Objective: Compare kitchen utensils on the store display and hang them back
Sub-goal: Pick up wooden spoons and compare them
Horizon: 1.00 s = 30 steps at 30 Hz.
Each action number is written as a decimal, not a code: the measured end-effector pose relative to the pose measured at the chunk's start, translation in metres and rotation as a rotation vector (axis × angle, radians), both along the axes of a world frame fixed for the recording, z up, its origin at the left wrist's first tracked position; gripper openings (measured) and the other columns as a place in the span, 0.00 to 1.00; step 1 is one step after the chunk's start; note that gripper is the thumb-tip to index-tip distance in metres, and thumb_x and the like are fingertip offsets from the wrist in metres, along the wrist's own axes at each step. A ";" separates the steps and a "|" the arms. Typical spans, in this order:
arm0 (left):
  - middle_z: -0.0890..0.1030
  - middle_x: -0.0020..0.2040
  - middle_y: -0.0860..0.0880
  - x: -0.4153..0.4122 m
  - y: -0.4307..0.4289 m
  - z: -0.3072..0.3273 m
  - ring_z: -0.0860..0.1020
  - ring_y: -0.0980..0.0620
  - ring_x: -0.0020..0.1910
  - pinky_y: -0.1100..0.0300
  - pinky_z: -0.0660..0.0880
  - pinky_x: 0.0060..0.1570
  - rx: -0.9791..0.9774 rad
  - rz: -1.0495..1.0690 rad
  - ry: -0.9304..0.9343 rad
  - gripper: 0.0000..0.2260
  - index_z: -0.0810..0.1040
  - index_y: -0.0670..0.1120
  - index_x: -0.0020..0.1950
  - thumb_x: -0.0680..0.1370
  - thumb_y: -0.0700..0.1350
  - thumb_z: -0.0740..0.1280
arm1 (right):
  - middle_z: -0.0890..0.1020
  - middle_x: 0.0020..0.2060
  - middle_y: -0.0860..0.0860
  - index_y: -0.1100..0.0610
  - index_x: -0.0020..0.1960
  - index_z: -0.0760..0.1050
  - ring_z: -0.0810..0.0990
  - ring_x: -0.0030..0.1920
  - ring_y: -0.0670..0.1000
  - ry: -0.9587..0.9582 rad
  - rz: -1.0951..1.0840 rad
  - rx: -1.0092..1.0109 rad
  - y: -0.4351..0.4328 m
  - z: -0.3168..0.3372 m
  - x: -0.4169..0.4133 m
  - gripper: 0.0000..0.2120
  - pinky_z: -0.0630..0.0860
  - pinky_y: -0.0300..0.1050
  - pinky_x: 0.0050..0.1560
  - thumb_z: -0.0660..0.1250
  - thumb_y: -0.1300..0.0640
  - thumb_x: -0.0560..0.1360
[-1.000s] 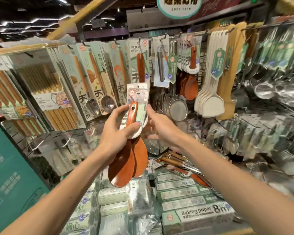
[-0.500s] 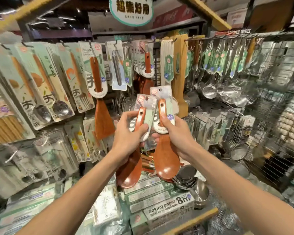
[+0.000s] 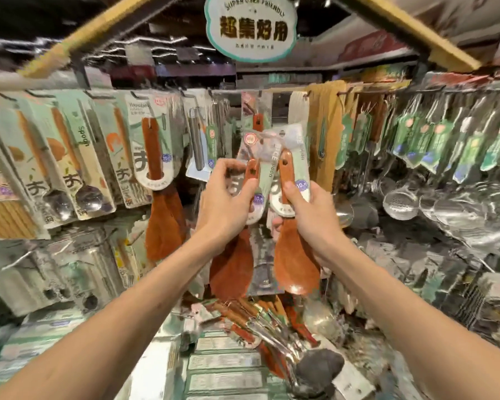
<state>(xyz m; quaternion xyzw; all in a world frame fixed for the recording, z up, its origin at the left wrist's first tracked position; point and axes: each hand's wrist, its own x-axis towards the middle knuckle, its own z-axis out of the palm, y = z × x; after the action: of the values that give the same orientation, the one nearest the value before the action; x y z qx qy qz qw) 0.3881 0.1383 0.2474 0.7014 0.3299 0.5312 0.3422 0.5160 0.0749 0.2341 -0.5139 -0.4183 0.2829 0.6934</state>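
Head view: the left hand [image 3: 223, 203] grips one carded wooden spoon [image 3: 231, 267] by its handle, fingers curled round it, and the right hand [image 3: 309, 215] clamps a second spoon [image 3: 296, 261] the same way. Both hang bowl-down, side by side near the middle of the far display rack [image 3: 168, 73], likely so cards and shapes compare directly before rehanging.

left forearm [image 3: 133, 307]: bare | left hand [image 3: 224, 207]: bare | right forearm [image 3: 399, 304]: bare | right hand [image 3: 313, 217]: bare
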 end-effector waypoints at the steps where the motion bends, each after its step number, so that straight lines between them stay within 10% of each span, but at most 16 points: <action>1: 0.80 0.48 0.54 0.003 0.000 0.004 0.81 0.47 0.44 0.46 0.80 0.49 0.021 0.028 0.013 0.07 0.72 0.56 0.51 0.79 0.47 0.69 | 0.79 0.34 0.50 0.55 0.48 0.74 0.79 0.27 0.53 -0.011 -0.003 0.007 0.003 0.003 0.005 0.07 0.78 0.52 0.34 0.63 0.53 0.82; 7: 0.76 0.43 0.56 0.011 0.000 0.025 0.74 0.63 0.31 0.65 0.72 0.34 0.136 0.067 0.050 0.06 0.71 0.49 0.55 0.81 0.39 0.62 | 0.79 0.38 0.52 0.56 0.51 0.73 0.80 0.27 0.53 -0.028 0.013 0.019 0.016 0.019 0.014 0.07 0.76 0.49 0.33 0.63 0.52 0.82; 12: 0.76 0.50 0.60 0.018 0.012 0.048 0.74 0.74 0.43 0.76 0.70 0.41 0.228 0.066 0.039 0.04 0.74 0.47 0.57 0.83 0.44 0.64 | 0.79 0.37 0.53 0.56 0.50 0.73 0.81 0.27 0.54 -0.041 -0.038 0.021 0.013 0.026 0.018 0.09 0.77 0.53 0.35 0.62 0.51 0.82; 17: 0.77 0.50 0.64 0.028 0.035 0.064 0.75 0.68 0.53 0.71 0.70 0.56 0.297 0.100 -0.008 0.05 0.77 0.47 0.57 0.82 0.45 0.66 | 0.79 0.38 0.54 0.56 0.48 0.72 0.81 0.27 0.53 -0.074 -0.088 0.018 0.003 0.028 0.033 0.09 0.77 0.49 0.32 0.62 0.51 0.82; 23: 0.76 0.58 0.59 0.040 0.047 0.072 0.72 0.63 0.60 0.86 0.59 0.49 0.279 0.108 -0.011 0.10 0.77 0.48 0.64 0.83 0.43 0.64 | 0.80 0.41 0.57 0.60 0.55 0.73 0.81 0.28 0.53 -0.080 -0.070 0.004 -0.004 0.032 0.042 0.11 0.78 0.54 0.36 0.61 0.51 0.83; 30: 0.73 0.55 0.62 0.056 0.066 0.076 0.72 0.59 0.61 0.55 0.69 0.69 0.153 0.109 0.015 0.11 0.78 0.53 0.64 0.82 0.46 0.66 | 0.79 0.40 0.55 0.58 0.53 0.73 0.79 0.26 0.52 -0.093 -0.045 0.020 -0.003 0.032 0.047 0.10 0.76 0.52 0.34 0.62 0.51 0.82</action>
<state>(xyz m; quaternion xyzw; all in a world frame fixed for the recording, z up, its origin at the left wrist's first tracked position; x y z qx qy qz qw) 0.4440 0.2038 0.3239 0.7104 0.3284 0.5674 0.2559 0.5634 0.0719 0.2659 -0.5289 -0.4413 0.2388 0.6845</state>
